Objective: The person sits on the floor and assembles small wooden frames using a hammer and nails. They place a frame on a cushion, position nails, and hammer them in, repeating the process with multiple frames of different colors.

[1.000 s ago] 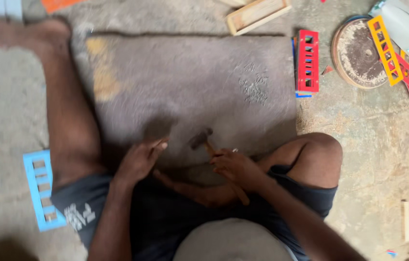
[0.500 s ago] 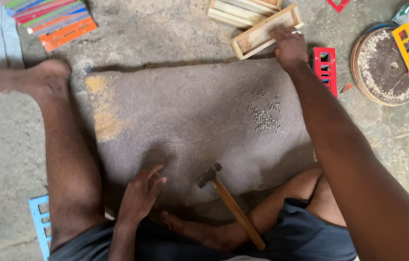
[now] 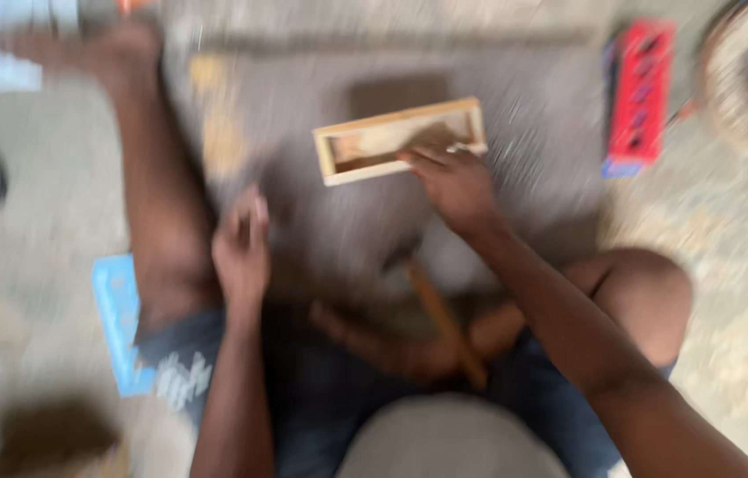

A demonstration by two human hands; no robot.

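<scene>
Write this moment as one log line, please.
right hand: grips wooden frame over grey mat | left hand: empty, open | hammer: lying by legs | image: blurred

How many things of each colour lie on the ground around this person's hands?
Plain wood: 2, the open wooden frame under the right hand and the hammer.
Red: 1, the red slotted frame.
Blue: 1, the blue frame.
Total: 4. Blur hides anything smaller.

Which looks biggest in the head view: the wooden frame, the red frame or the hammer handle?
1. Wooden frame, under the right hand.
2. Red frame, nearly as big; the blur makes this unsure.
3. Hammer handle, clearly slimmest.
</scene>
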